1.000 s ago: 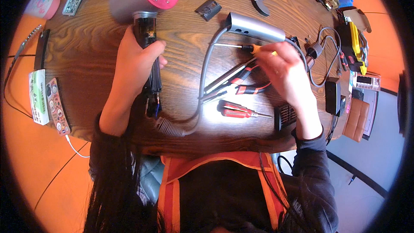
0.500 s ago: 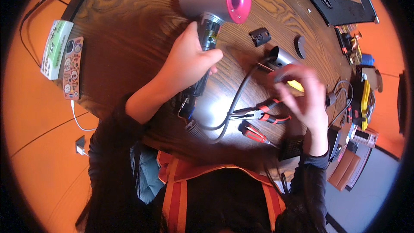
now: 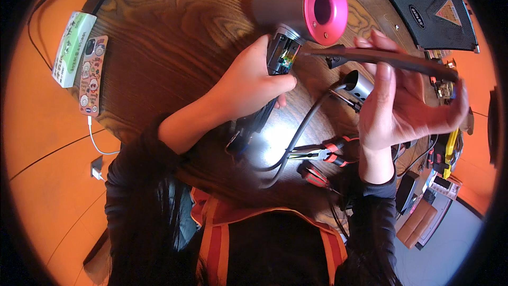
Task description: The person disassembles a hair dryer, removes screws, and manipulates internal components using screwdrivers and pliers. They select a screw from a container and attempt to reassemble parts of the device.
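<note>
A grey hair dryer (image 3: 280, 5) with a pink ring end is held over the table by its opened handle. My left hand (image 3: 248, 77) is wrapped round that handle, where a small green circuit board (image 3: 287, 57) shows. Between the fingers of my right hand (image 3: 394, 100) is a slim dark pointed tool (image 3: 391, 59), slightly blurred; its exact kind cannot be made out. Its thin tip points left, close beside the circuit board; whether it touches is unclear. Below the right hand's fingers lies a silver tube-shaped cover (image 3: 360, 85). A dark cable (image 3: 304, 127) curves across the table.
Pliers with red and black handles (image 3: 333, 151) and a red screwdriver (image 3: 316, 176) lie near the front edge. A phone in a patterned case (image 3: 93, 77) and a green-white box (image 3: 74, 47) are at left. A black mesh-faced case (image 3: 434, 13) stands at back right.
My right hand has risen from beside the silver cover and now holds the dark tool toward the handle. The dryer and left hand appear shifted right in the picture, as the view moved.
</note>
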`<state>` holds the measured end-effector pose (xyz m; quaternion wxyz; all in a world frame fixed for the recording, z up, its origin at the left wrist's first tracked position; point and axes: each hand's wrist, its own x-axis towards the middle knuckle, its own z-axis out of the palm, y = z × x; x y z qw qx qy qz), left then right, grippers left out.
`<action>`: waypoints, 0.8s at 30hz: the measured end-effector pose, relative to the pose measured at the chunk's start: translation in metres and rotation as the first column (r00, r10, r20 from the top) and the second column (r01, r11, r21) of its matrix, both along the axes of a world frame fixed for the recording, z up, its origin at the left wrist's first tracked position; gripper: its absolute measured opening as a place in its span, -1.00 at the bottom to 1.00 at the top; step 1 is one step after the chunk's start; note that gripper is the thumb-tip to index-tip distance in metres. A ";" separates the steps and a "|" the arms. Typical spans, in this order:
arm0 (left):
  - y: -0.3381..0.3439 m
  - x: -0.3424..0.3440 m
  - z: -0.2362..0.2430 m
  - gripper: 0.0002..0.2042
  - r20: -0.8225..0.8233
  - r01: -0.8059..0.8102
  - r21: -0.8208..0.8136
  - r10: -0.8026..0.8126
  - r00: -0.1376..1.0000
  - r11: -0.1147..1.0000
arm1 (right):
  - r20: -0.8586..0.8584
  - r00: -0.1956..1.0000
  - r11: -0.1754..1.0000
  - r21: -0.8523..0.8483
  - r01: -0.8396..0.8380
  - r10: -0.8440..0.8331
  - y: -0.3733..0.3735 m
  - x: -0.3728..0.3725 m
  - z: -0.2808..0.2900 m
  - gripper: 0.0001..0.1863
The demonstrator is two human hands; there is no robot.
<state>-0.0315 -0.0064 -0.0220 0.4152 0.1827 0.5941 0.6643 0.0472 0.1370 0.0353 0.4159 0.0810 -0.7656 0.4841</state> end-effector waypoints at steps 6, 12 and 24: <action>-0.001 0.001 0.003 -0.61 -0.045 0.032 -0.069 -0.036 0.998 0.997 | -0.011 1.000 0.999 0.032 0.003 -0.002 0.001 -0.001 -0.001 -0.26; -0.002 0.005 0.006 -0.60 -0.044 0.057 -0.092 -0.061 0.997 0.994 | -0.011 1.000 0.992 0.128 -0.018 0.020 0.002 -0.004 -0.007 -0.25; -0.002 0.003 0.008 -0.63 0.156 0.059 0.011 -0.060 0.986 0.998 | 0.002 1.000 0.991 0.136 -0.013 0.013 0.003 -0.003 -0.005 -0.28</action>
